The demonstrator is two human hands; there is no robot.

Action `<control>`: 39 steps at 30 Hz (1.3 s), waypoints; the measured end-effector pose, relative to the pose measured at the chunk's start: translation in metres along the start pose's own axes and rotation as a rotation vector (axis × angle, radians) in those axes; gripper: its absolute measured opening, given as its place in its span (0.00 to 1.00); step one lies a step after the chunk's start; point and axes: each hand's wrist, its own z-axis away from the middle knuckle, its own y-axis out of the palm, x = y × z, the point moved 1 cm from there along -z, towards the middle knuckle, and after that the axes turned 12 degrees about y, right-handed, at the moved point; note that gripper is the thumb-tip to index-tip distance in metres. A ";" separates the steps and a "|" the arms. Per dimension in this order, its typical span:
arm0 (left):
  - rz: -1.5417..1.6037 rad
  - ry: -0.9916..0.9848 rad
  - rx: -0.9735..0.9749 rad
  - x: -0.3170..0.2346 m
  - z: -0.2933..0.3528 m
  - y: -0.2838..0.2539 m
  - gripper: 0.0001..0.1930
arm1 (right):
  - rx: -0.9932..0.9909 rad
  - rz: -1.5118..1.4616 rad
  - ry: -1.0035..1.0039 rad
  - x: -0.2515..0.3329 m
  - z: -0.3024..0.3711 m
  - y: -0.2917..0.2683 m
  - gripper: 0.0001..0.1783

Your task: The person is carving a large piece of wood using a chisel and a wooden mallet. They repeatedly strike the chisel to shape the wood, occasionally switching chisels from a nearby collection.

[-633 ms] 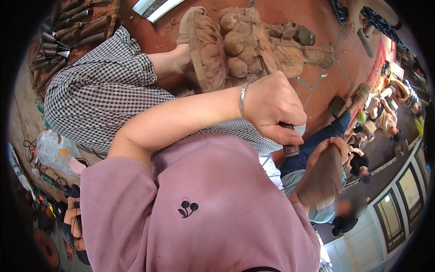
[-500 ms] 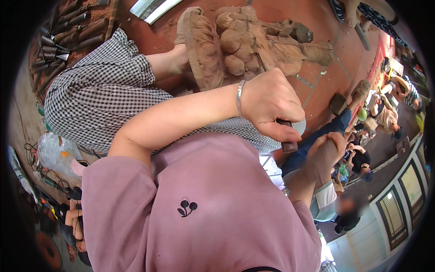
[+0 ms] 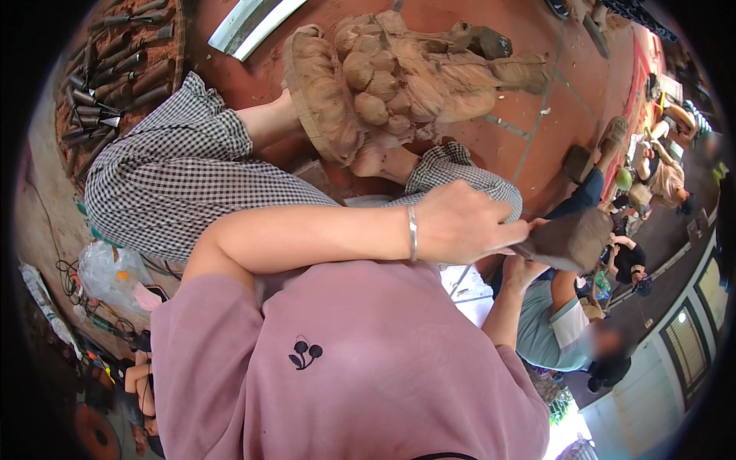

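Observation:
My left hand [image 3: 462,226], with a bangle at the wrist, reaches across my body to the right. Its fingers are closed round a wooden-handled tool, apparently a chisel, mostly hidden now; the blade is out of sight. Right beside it, a dark wooden mallet [image 3: 571,241] covers the front of its fingers. My right hand [image 3: 523,270], partly hidden behind the mallet, seems closed on its handle. Farther off, a brown wood carving [image 3: 406,84] with rounded fruit-like lumps and folds lies on its side between my bare feet [image 3: 381,161].
Several wooden-handled chisels [image 3: 126,69] lie in a tray with wood shavings at the far left. A pale metal-edged strip [image 3: 249,27] rests on the red tiled floor [image 3: 571,130]. A clear plastic bag [image 3: 113,270] and cords are at left. Other people sit close on the right.
The mallet has come into view beside my left hand, which has lowered slightly and turned. My right hand has come in toward it. The carving shows farther left, and my second foot is uncovered.

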 end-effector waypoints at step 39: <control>0.424 -0.390 -0.496 0.072 0.048 -0.142 0.06 | 0.689 0.976 -0.681 0.272 -0.093 0.110 0.40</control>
